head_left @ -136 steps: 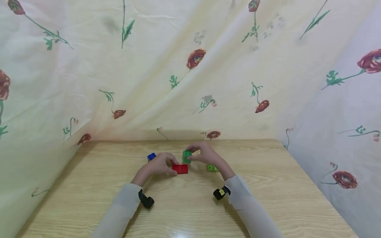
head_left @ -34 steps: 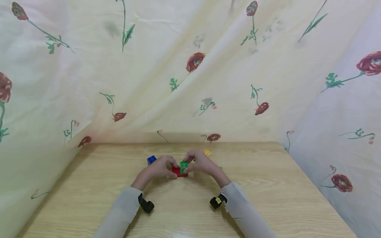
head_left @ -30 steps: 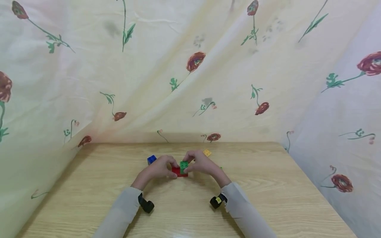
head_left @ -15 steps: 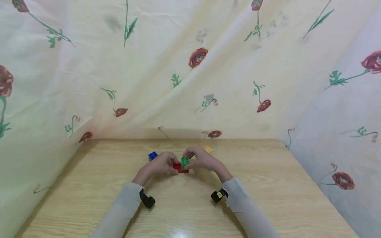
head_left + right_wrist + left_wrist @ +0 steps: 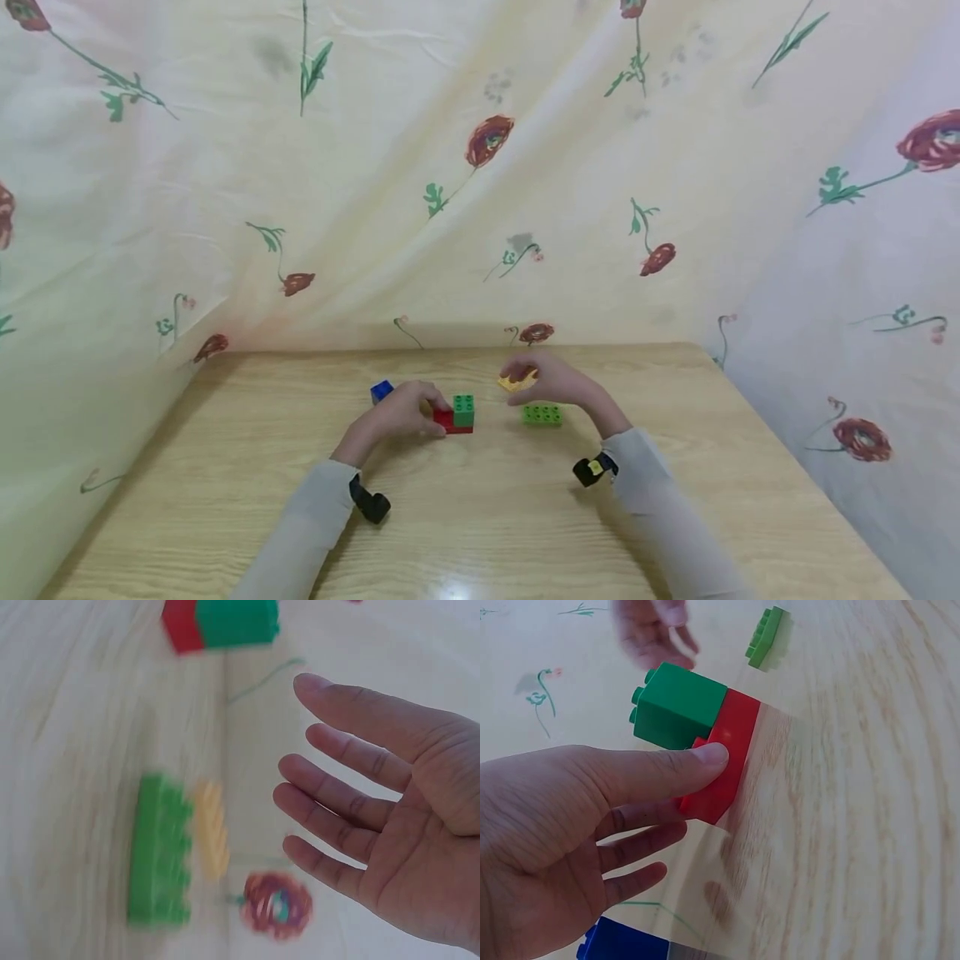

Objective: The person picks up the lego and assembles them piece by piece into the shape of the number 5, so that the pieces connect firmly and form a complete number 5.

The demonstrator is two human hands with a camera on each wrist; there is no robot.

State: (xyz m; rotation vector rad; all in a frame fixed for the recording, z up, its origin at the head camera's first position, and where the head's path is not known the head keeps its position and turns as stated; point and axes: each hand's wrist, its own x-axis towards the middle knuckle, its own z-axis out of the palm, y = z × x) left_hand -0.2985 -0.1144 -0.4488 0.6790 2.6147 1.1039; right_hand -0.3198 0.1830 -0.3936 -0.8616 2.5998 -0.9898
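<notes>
My left hand (image 5: 408, 410) pinches the left end of a red toy building brick (image 5: 444, 419) on the table. Stacked on the red brick's right end is a taller green brick (image 5: 463, 408); the left wrist view shows the green brick (image 5: 679, 705) and red brick (image 5: 739, 727) joined. My right hand (image 5: 551, 381) reaches over a yellow brick (image 5: 516, 383) at the back. In the right wrist view its fingers are spread and hold nothing, apart from the yellow brick (image 5: 211, 829). A flat lime green brick (image 5: 543, 416) lies just in front of that hand.
A blue brick (image 5: 381, 391) stands behind my left hand, partly hidden by it. The wooden table (image 5: 480, 508) ends at a flowered cloth (image 5: 390, 208) hanging behind and at both sides.
My right hand set the green brick onto the red one, let go of it, and moved right and back to the yellow brick. The left hand keeps its grip on the red brick.
</notes>
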